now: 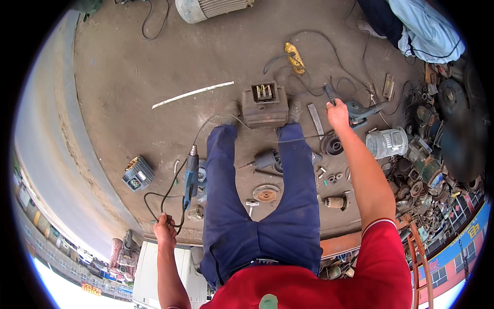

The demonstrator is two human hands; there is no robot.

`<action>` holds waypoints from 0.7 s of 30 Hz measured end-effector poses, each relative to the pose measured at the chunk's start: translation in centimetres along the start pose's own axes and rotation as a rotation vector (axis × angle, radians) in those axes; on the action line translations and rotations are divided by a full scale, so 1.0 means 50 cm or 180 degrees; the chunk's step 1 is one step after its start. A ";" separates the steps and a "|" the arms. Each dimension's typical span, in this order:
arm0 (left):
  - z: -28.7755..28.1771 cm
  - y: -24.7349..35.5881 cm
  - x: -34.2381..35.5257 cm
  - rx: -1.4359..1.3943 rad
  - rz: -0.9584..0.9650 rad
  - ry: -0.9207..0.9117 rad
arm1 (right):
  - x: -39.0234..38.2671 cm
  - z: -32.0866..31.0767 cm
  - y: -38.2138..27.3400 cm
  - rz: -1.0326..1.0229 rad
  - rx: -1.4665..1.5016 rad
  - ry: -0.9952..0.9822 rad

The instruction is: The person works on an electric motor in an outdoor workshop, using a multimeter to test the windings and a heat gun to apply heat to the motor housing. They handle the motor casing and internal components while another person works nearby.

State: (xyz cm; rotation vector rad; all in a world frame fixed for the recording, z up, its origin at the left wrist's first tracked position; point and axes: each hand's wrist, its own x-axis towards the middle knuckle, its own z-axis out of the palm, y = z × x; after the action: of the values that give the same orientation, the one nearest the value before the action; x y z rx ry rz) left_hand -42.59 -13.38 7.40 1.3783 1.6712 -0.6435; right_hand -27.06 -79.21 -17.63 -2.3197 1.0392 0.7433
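My left hand [164,230], low on the left, is closed round a black cord [167,198]. Just beyond it is a blue heat gun [191,177] with its metal nozzle pointing away from me; whether it hangs or rests on something I cannot tell. Out to the right, my right hand [337,116] is closed on a dark, narrow, plug-like piece [329,93]. Beside that hand lies a blue-green power tool [363,110] with a long snout. A grey motor [265,110] with its terminal box uncovered and wires showing sits between my feet.
A yellow power strip [295,57] with tangled cables lies ahead. Around me are a large motor [213,9], a small motor [138,173], a silver motor [387,142], a flat metal bar [315,121] and a round flange [266,193]. Parts are heaped at right, near another person [427,28].
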 end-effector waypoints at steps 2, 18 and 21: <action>0.016 -0.056 0.019 -0.0227 -0.0049 0.0098 | 0.118 0.072 0.034 0.0064 -0.0279 0.0101; 0.205 -0.314 0.056 -0.0982 -0.0536 0.0787 | 0.555 0.379 0.102 -0.0308 -0.0419 0.0166; 0.208 -0.311 0.046 -0.0821 -0.0588 0.0912 | 0.503 0.320 0.079 -0.0381 -0.0218 0.0300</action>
State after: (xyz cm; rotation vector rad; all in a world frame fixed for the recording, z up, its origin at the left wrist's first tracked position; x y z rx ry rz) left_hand -54.54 -24.68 -1.78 1.1802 2.0479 -0.3253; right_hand -20.41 -84.51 -46.46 -2.4722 0.9179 0.6379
